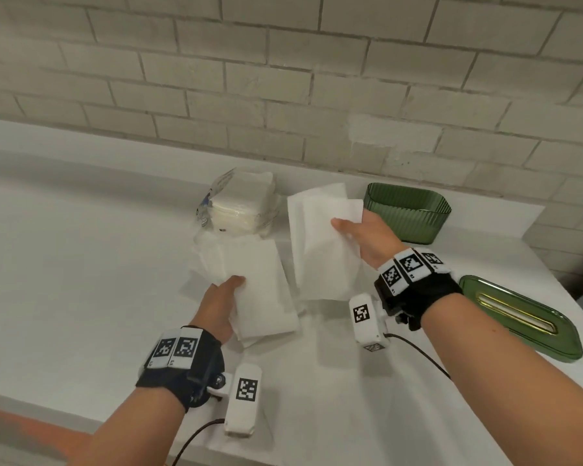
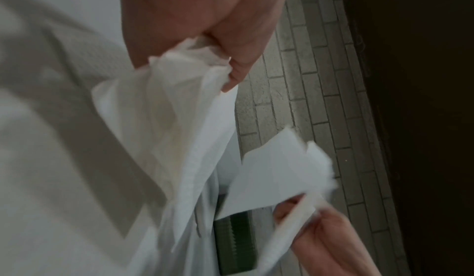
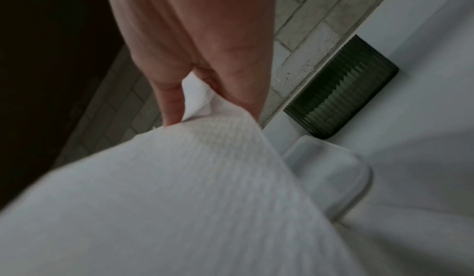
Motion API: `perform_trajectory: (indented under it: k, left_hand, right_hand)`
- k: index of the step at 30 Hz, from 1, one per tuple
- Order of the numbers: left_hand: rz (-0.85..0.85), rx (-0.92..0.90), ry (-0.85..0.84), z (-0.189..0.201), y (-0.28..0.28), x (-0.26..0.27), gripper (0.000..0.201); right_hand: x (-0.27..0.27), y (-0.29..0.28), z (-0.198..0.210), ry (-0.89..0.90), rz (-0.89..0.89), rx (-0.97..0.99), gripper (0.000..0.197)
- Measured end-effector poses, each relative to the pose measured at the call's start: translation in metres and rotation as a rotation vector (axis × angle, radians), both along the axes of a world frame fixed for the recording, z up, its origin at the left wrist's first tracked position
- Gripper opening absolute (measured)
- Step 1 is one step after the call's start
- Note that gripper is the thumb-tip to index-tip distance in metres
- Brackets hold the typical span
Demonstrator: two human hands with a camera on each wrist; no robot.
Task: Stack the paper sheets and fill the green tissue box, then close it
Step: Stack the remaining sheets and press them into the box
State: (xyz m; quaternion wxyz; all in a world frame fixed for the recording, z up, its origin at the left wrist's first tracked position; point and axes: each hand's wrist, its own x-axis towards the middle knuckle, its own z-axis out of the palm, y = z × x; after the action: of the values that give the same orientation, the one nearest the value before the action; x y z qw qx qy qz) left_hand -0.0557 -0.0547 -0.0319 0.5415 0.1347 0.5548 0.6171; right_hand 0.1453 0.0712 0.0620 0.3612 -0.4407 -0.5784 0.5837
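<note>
My left hand (image 1: 223, 306) grips a small stack of white paper sheets (image 1: 261, 290) above the white counter, thumb on top; the left wrist view shows its fingers (image 2: 238, 71) pinching the sheets (image 2: 166, 122). My right hand (image 1: 360, 235) holds a second bunch of sheets (image 1: 323, 247) up to the right, thumb across them; in the right wrist view a fingertip (image 3: 172, 106) presses the sheet (image 3: 179, 189). The green ribbed tissue box (image 1: 408, 211) stands uncovered behind my right hand, also seen as the green box (image 3: 341, 102). Its green lid (image 1: 519, 317) with a gold slot lies flat at right.
A plastic-wrapped pack of white tissues (image 1: 239, 205) sits at the back near the brick wall (image 1: 283, 79). More loose sheets (image 1: 202, 260) lie under my left hand's stack. The counter's right edge (image 1: 552, 260) runs close by the lid.
</note>
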Motion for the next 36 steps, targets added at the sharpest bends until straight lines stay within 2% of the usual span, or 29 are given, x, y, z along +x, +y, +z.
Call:
perform_trajectory:
  k: [1,3,8,13,15,19,25,32,36]
  left_hand:
    - [-0.035,0.011,-0.016,0.004,0.003,0.006,0.032]
    - [-0.102,0.037,-0.047,0.013,0.009,0.019,0.036]
    - [-0.252,0.206,-0.195,0.036,0.018,0.055,0.058]
    - [-0.386,0.256,-0.085,0.041,0.028,0.080,0.053]
    - [-0.386,0.236,-0.080,0.037,0.034,0.086,0.052]
    - [-0.365,0.176,-0.287,0.032,0.040,0.097,0.047]
    - [-0.290,0.077,-0.340,0.029,0.044,0.110,0.040]
    - [-0.248,0.032,-0.332,0.025,0.052,0.108,0.035]
    - [-0.198,0.004,-0.293,0.021,0.055,0.105,0.038]
  right_hand:
    - [0.001,-0.003,0.008,0.049,0.048,-0.016,0.037]
    - [0.001,-0.007,0.013,0.028,0.121,-0.005,0.037]
    - [-0.004,-0.011,-0.009,-0.233,0.063,0.154,0.043]
    - [0.012,-0.021,-0.019,-0.301,-0.010,0.198,0.044]
    - [0.027,-0.020,-0.017,-0.291,-0.039,0.180,0.037]
    - [0.055,-0.013,-0.013,-0.157,-0.095,0.073,0.018]
    - [0.088,-0.009,0.008,-0.023,-0.198,-0.024,0.030]
    - [0.134,0.010,0.049,-0.036,-0.378,0.105,0.032]
    - [0.146,0.014,0.072,-0.149,-0.417,0.242,0.029]
